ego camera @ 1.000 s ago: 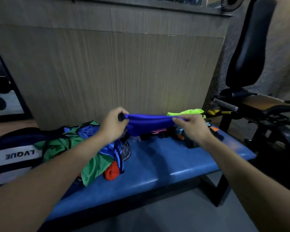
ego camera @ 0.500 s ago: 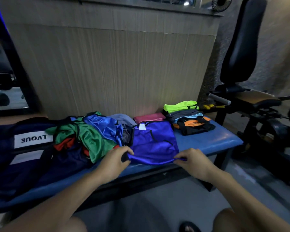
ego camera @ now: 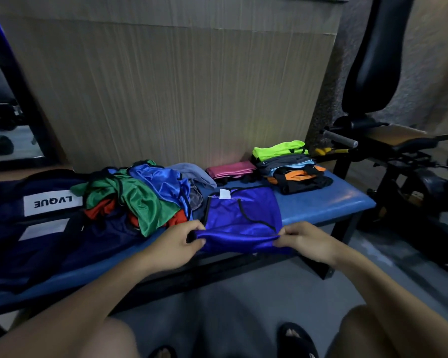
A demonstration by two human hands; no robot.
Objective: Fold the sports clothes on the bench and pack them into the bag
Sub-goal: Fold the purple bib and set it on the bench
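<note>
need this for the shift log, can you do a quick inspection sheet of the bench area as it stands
Surface: blue padded bench, bare at its right end.
Job's things: purple garment spread flat near the front edge, white tag up; unfolded heap of green, blue and red clothes to its left; folded stack with a neon yellow piece on top at the back right; folded pink piece beside it; dark bag marked LVQUE on the bench's left end.
Clutter: nothing seen.
Grippers: left hand and right hand each pinch a near corner of the purple garment.
Cables: nothing seen.
Surroundings: wood-grain panel behind; black gym machine to the right; grey floor.
</note>
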